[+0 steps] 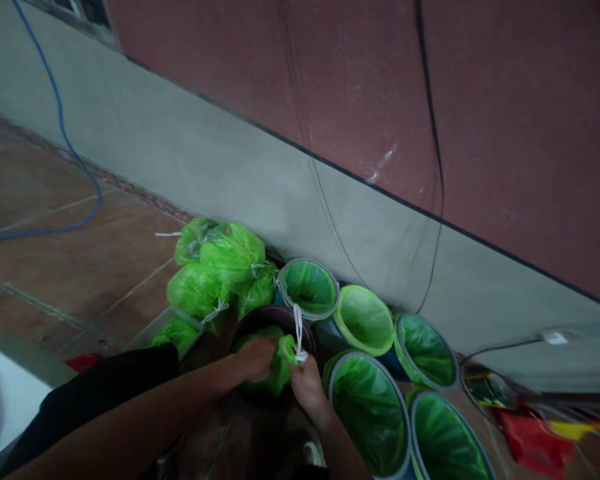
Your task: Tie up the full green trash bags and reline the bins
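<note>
Green crinkly bag [279, 371] between left hand [255, 358] and right hand [306, 387]

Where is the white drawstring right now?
Head view, centre: the white drawstring runs up from the right hand, over the green bag in the dark bucket.

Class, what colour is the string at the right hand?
White string in right hand, green bag in left hand; best in head view.

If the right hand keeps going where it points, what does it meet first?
Probably the green bag in the dark bucket, right against the right hand; the left hand lies just beyond.
</note>
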Demonstrator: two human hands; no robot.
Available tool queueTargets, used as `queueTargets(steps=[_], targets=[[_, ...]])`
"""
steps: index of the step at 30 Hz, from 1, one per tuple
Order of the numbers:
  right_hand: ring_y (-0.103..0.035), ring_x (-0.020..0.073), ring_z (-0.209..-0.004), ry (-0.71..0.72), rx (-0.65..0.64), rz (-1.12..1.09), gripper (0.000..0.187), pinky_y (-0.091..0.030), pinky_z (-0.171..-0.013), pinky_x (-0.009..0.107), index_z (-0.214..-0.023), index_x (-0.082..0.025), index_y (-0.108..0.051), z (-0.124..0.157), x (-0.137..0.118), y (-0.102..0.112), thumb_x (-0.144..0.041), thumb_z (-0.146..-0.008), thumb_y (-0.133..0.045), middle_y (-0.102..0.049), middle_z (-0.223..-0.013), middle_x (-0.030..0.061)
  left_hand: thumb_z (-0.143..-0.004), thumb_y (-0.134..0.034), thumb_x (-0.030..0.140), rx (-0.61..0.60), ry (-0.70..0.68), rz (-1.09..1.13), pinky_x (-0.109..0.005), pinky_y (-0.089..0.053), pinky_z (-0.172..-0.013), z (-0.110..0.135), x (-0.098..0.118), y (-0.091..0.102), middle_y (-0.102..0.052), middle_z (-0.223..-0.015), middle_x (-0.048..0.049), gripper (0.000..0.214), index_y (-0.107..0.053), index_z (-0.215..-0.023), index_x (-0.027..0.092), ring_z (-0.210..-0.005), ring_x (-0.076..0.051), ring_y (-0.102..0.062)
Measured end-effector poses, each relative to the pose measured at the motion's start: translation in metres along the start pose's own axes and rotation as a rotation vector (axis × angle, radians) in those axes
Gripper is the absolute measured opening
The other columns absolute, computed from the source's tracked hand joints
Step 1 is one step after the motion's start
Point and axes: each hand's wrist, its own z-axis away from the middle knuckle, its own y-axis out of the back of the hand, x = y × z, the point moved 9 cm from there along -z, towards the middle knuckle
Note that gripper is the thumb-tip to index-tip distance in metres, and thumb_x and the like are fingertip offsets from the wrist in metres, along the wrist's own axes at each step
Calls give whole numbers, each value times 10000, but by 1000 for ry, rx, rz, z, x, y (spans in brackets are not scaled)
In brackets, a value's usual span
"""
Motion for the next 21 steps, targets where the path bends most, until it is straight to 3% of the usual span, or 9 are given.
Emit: queueTargets(steps=[3,6,8,10,12,14,16,21], targets=[[-660,216,-766,-37,136,-24,413,-537,-704,321,-1024,-126,-667,-2,-12,18,-464,-787,-644,-714,-876,82,-745,-532,228,14,37,-15,-502,-477,-873,-7,-1,2,-695,-977,-280,296,-726,-922,92,-1023,-439,-646],[-622,265,-1097,112,283,109,713,-516,-923,398,-1382,-148,-453,1,-50,40,-416,-764,-686,-600,-1284,154,-825,-446,270,88,37,33,-477,-492,-792,-9,5,19,-706,-921,-253,324,-729,-864,118,-945,-403,-674],[-459,291,-1323,256,253,311,842,-398,-1085,457,-1474,-193,-348,6,-80,40,-357,-736,-720,-409,-1490,152,-799,-496,280,99,18,61,-430,-497,-732,-8,11,27,-710,-836,-193,254,-717,-776,156,-852,-354,-684],[-339,286,-1412,334,105,488,782,-297,-1157,479,-1472,-235,-377,9,-96,26,-312,-761,-695,-325,-1552,112,-733,-570,254,93,-31,101,-379,-492,-711,-7,18,36,-688,-727,-130,154,-678,-652,179,-780,-297,-664],[-352,268,-1409,334,-70,567,715,-296,-1162,470,-1458,-251,-409,11,-97,11,-288,-790,-662,-378,-1529,92,-707,-580,229,95,-83,148,-336,-481,-696,-6,23,46,-643,-640,-80,138,-644,-594,182,-725,-244,-626],[-421,260,-1366,297,-173,580,794,-339,-1141,451,-1483,-243,-363,11,-89,-1,-276,-761,-692,-458,-1476,94,-717,-540,215,102,-97,259,-307,-463,-653,-5,24,58,-593,-587,-43,162,-635,-592,175,-659,-202,-584],[-485,264,-1315,267,-151,569,831,-377,-1114,439,-1488,-223,-348,9,-79,-5,-262,-739,-707,-526,-1417,103,-721,-501,209,109,-79,410,-291,-446,-606,-3,23,67,-576,-585,-21,174,-643,-629,168,-609,-177,-556],[-668,248,-1039,206,12,466,367,-475,-992,403,-1201,-195,-630,-1,-58,-1,-207,-851,-519,-711,-1086,103,-660,-547,208,104,-74,632,-279,-435,-573,3,27,73,-577,-583,0,95,-620,-605,179,-582,-159,-535]])
